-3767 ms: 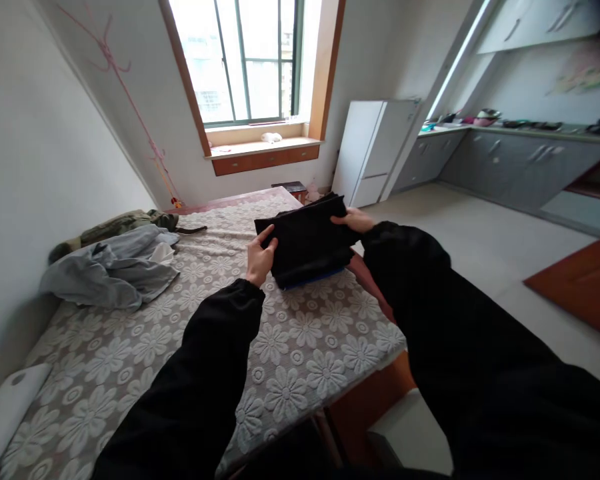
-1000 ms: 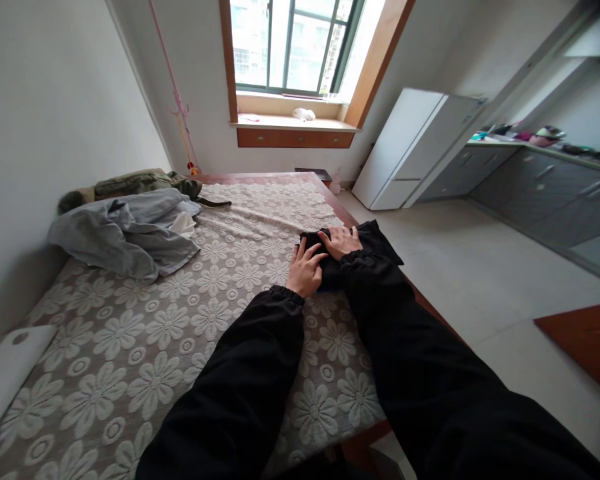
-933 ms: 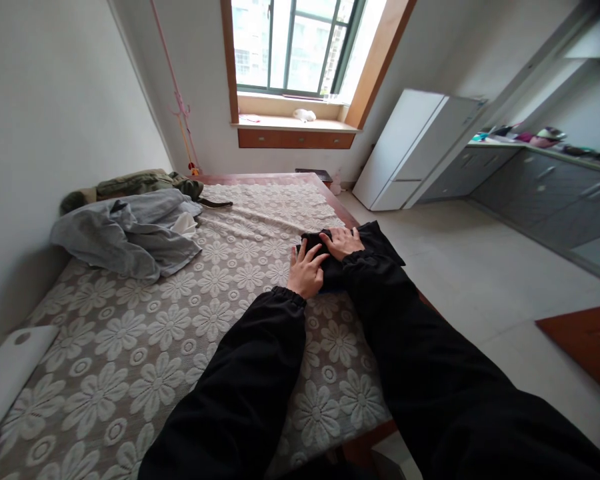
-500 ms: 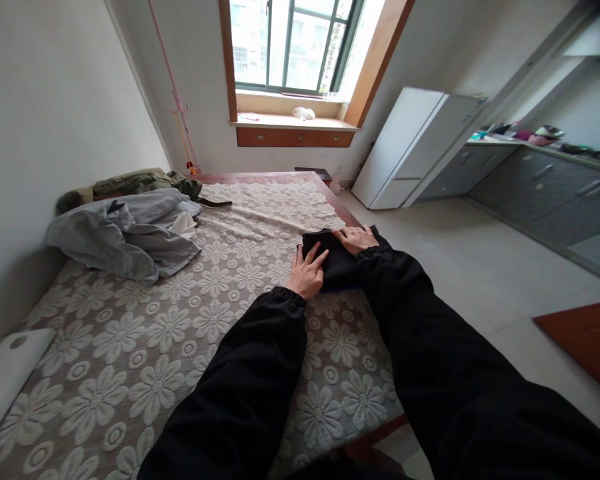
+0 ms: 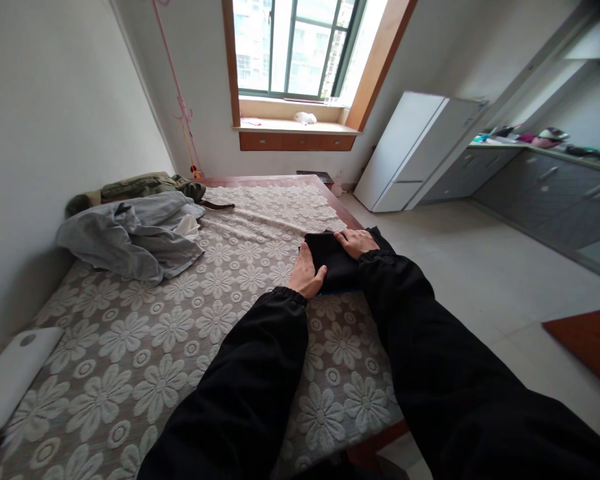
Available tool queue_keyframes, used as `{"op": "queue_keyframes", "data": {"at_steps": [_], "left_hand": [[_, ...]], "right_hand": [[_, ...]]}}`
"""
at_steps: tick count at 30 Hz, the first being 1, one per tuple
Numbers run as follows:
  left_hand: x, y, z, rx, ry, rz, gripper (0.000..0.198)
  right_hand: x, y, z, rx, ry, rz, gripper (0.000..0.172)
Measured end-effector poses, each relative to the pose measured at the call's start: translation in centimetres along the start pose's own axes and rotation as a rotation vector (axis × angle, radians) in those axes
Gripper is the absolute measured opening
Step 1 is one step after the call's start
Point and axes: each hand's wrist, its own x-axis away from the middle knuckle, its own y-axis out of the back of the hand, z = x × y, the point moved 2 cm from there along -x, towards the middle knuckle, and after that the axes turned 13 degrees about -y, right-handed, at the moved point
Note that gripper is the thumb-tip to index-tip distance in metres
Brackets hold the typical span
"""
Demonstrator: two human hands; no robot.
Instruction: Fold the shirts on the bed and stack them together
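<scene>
A folded black cloth (image 5: 332,256), perhaps a garment, lies near the right edge of the table, with a thin blue line along its near edge. My left hand (image 5: 306,272) rests against the cloth's left side, its fingers stretched out together and the thumb apart. On the far part of the cloth lies my right hand (image 5: 356,243), palm down with slightly bent fingers. Neither hand grips the fabric. My right sleeve hides part of the cloth's right side.
A flowered lace tablecloth (image 5: 170,327) covers the wooden table. Grey clothing (image 5: 135,233) and a camouflage-coloured item (image 5: 145,185) lie at the far left. A white board (image 5: 15,380) is at the near left. Beyond stand a white fridge (image 5: 405,150) and grey cabinets (image 5: 545,180).
My left hand's spread fingers have come together and shifted from the top of the cloth to its left edge. My right hand stays nearly in place. The view has shifted slightly.
</scene>
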Motion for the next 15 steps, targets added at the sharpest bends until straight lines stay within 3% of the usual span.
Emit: {"op": "queue_keyframes", "data": {"at_steps": [6,11,15], "left_hand": [[-0.18,0.2,-0.02,0.021,0.007,-0.03,0.075],[-0.33,0.74,0.22,0.1,-0.002,-0.117,0.083],[-0.53,0.72,0.17,0.03,-0.073,-0.046,0.06]], "right_hand": [[0.15,0.01,0.17,-0.009,-0.002,-0.006,0.056],[0.15,0.24,0.15,-0.027,-0.021,-0.023,0.056],[0.14,0.45,0.01,-0.048,-0.049,-0.041,0.057]]}}
